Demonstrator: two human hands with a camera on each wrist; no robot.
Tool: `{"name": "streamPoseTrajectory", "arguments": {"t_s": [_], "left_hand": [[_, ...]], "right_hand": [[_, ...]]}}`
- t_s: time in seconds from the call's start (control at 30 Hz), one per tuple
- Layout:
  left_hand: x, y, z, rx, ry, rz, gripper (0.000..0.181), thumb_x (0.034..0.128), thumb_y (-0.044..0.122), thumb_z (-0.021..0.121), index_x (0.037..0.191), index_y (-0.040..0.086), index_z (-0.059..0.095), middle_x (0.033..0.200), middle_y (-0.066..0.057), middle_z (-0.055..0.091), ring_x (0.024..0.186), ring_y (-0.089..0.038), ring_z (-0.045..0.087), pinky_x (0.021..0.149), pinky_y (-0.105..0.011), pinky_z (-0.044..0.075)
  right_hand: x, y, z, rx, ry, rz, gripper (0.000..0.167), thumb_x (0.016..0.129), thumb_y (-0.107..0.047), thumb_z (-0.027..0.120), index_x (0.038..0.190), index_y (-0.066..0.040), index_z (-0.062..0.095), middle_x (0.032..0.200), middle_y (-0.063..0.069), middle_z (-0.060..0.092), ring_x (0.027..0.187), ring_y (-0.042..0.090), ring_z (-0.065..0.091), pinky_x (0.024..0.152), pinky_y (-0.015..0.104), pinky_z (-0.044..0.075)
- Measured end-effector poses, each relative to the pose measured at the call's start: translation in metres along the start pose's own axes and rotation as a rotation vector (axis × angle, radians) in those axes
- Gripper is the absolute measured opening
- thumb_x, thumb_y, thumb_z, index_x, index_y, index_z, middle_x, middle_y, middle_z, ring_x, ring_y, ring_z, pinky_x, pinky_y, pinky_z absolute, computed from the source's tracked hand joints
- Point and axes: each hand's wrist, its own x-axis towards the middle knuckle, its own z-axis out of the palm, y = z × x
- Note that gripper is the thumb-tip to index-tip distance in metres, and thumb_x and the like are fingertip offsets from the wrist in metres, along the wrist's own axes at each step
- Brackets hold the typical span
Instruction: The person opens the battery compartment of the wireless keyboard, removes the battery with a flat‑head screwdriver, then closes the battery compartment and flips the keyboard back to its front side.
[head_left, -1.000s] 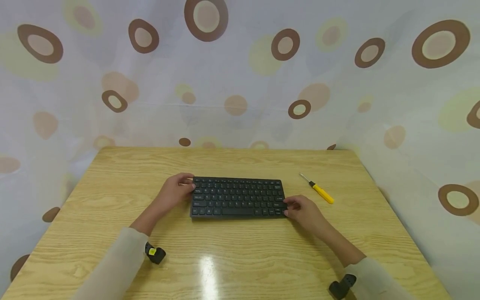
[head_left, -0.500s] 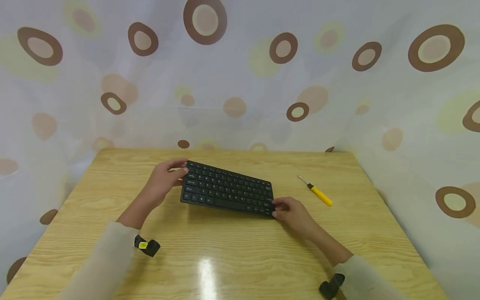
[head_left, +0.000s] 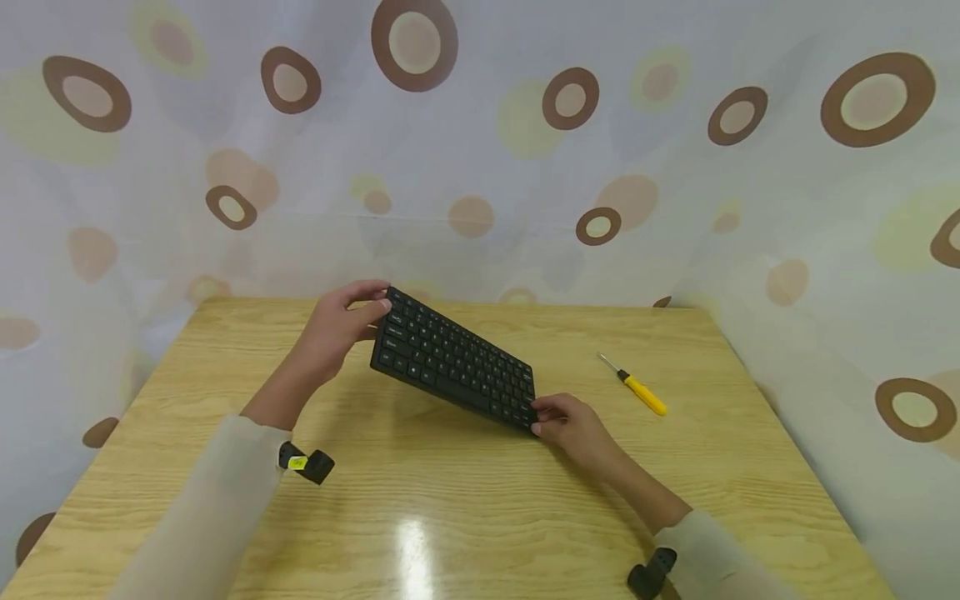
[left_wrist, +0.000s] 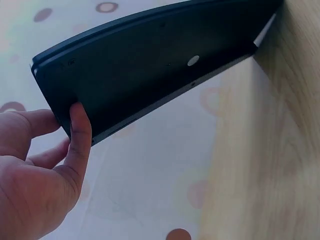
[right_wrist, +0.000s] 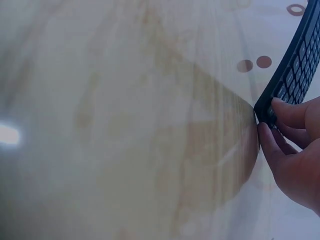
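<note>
A black keyboard (head_left: 457, 358) is tilted, its left end raised well above the table and its right end low, near the tabletop. The left hand (head_left: 330, 329) pinches the raised left end, thumb on the key side. The left wrist view shows the keyboard's dark underside (left_wrist: 135, 65) with fingers of the left hand (left_wrist: 45, 175) against it. At the low right corner the right hand (head_left: 577, 433) pinches the edge. In the right wrist view, fingertips of the right hand (right_wrist: 295, 150) grip the keyboard corner (right_wrist: 285, 85).
A screwdriver with a yellow handle (head_left: 645, 395) lies on the wooden table (head_left: 465, 525), right of the keyboard. Behind the table hangs a pale curtain (head_left: 480, 150) with brown rings and spots. A black wrist camera sits at each sleeve.
From lying level, the keyboard has tilted, its left end rising with the left hand. The right hand, still holding the right end, has shifted slightly left. The screwdriver has stayed in place.
</note>
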Motion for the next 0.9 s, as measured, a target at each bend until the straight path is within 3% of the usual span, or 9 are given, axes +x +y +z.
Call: {"name": "streamPoseTrajectory", "arguments": {"t_s": [0.2, 0.4, 0.57, 0.9], "left_hand": [[0.007, 0.017, 0.008, -0.021, -0.012, 0.034, 0.048, 0.1015, 0.022, 0.060, 0.144, 0.002, 0.052, 0.123, -0.010, 0.055, 0.096, -0.015, 0.067, 0.085, -0.028, 0.058], [0.011, 0.037, 0.019, -0.043, -0.019, 0.052, 0.047, 0.1008, 0.022, 0.061, 0.144, 0.004, 0.053, 0.131, -0.011, 0.052, 0.094, -0.016, 0.069, 0.086, -0.029, 0.058], [0.016, 0.052, 0.031, -0.090, -0.036, 0.070, 0.047, 0.1006, 0.021, 0.061, 0.144, 0.004, 0.053, 0.135, -0.013, 0.048, 0.092, -0.017, 0.070, 0.086, -0.029, 0.058], [0.023, 0.071, 0.051, -0.114, -0.035, 0.117, 0.045, 0.1008, 0.019, 0.061, 0.143, 0.004, 0.054, 0.136, -0.014, 0.048, 0.084, -0.016, 0.069, 0.081, -0.029, 0.059]], "right_hand": [[0.001, -0.003, 0.003, 0.012, -0.013, 0.016, 0.035, 0.095, -0.011, 0.070, 0.128, 0.000, 0.064, 0.119, 0.015, 0.065, 0.107, 0.024, 0.064, 0.091, 0.034, 0.054], [0.005, -0.004, 0.006, 0.055, -0.043, 0.017, 0.039, 0.096, -0.010, 0.069, 0.132, 0.002, 0.061, 0.121, 0.017, 0.066, 0.111, 0.027, 0.065, 0.092, 0.037, 0.054], [0.007, -0.007, 0.010, 0.091, -0.053, 0.046, 0.040, 0.095, -0.009, 0.069, 0.133, 0.002, 0.060, 0.121, 0.015, 0.067, 0.110, 0.025, 0.066, 0.090, 0.032, 0.055], [0.012, -0.012, 0.020, 0.119, -0.080, 0.041, 0.040, 0.096, -0.009, 0.068, 0.133, 0.003, 0.060, 0.121, 0.015, 0.067, 0.109, 0.023, 0.065, 0.088, 0.029, 0.054]]}}
